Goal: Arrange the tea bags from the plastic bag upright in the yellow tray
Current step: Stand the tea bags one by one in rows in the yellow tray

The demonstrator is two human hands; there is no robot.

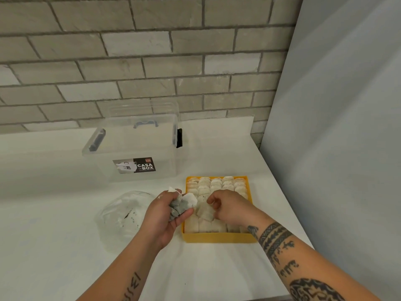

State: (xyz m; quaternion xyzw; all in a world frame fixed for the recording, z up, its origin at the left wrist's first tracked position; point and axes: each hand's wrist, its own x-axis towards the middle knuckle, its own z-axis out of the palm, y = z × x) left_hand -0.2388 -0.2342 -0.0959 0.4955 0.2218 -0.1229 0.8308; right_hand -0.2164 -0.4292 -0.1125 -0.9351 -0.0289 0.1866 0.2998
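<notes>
Left grip [165,216] clutches crumpled papery tea bags [182,205]; right grip [230,207] pinches one over the square yellow tray [217,237].

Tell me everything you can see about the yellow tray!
The yellow tray is a shallow square box, plastic by the look, with low walls and no lid. It sits flat on the white counter. Rows of pale tea bags stand in it, nearly filling it. The right hand pinches one tea bag over its middle; the left hand, gripping a bunch of tea bags, hangs over its left wall.
</notes>
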